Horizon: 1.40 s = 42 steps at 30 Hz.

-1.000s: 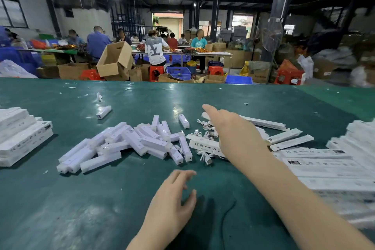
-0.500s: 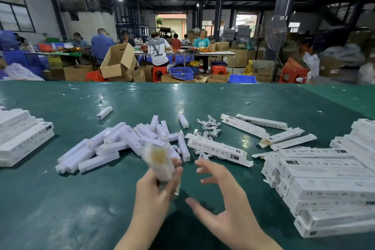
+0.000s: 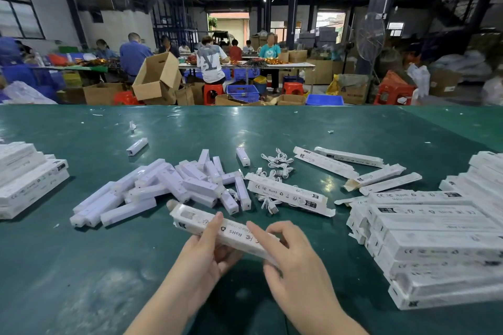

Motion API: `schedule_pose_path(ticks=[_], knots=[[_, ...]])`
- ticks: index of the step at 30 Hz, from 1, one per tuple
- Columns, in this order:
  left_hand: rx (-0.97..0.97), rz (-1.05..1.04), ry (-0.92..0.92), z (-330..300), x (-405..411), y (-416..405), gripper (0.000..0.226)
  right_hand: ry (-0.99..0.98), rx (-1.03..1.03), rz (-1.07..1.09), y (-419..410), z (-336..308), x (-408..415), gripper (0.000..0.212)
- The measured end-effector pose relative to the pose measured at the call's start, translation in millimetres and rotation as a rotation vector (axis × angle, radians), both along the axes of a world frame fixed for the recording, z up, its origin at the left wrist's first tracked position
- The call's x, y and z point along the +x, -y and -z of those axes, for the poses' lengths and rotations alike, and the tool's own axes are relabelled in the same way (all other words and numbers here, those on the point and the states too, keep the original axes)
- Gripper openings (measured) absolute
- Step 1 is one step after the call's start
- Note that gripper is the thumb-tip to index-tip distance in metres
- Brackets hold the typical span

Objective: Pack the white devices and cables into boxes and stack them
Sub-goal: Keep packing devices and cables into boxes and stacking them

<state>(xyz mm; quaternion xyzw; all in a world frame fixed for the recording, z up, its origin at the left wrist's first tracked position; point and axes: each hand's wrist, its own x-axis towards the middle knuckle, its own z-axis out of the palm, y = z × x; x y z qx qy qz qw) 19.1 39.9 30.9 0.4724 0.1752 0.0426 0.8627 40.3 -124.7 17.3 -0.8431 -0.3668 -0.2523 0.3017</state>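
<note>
Both my hands hold one long white box (image 3: 190, 219) low over the green table (image 3: 81, 266). My left hand (image 3: 204, 255) grips its middle from below, thumb on top. My right hand (image 3: 288, 261) holds its near end between fingers and thumb. The far end of the box points up and left, its flap open. A pile of white devices (image 3: 174, 185) lies behind it on the left. Small white cables (image 3: 277, 163) lie in a tangle at the centre. Another long box (image 3: 288, 194) lies flat beside them.
Packed boxes are stacked at the right (image 3: 435, 239) and at the left edge (image 3: 27, 177). Several loose boxes (image 3: 375, 175) lie at the back right. One lone device (image 3: 137, 146) sits farther back. People work at tables beyond the far edge.
My right hand drew back from the far boxes to the near centre. My left hand lifted a box, and now both hands hold it, turned lengthwise.
</note>
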Motion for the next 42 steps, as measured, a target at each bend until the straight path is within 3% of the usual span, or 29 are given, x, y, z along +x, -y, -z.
schedule_pose_path(ticks=[3,6,8,12,16,18,23,28,32,38,42], knots=[[-0.067,-0.062,-0.048,4,3,-3,0.028,-0.014,0.021,-0.114,2,0,1,0.072],[-0.154,-0.087,-0.031,2,5,-6,0.024,-0.374,0.279,-0.256,-2,1,-4,0.060],[-0.184,-0.055,-0.020,0,5,-5,0.025,-0.312,0.343,-0.241,-3,1,-3,0.050],[-0.137,0.021,-0.047,2,3,-3,0.047,0.044,0.247,-0.206,-4,4,0,0.052],[-0.095,-0.048,-0.055,2,4,-2,0.046,-0.255,0.355,-0.288,-4,-2,-9,0.047],[-0.124,-0.114,-0.029,0,5,-1,0.046,-0.353,0.411,-0.232,-2,-3,-9,0.033],[-0.107,-0.166,0.017,0,4,0,0.061,-0.414,0.424,-0.222,-4,-3,-8,0.013],[-0.080,-0.183,0.070,-2,2,3,0.050,-0.441,0.392,-0.220,-4,2,-6,0.002],[-0.029,-0.214,0.092,-4,0,4,0.029,-0.659,0.360,-0.259,-1,5,-7,0.003],[-0.012,-0.235,0.095,-6,-1,6,0.023,-0.784,0.506,-0.412,-4,4,-11,0.022],[-0.007,-0.214,0.101,-6,-2,8,0.021,-0.782,0.517,-0.435,-4,1,-11,0.011]])
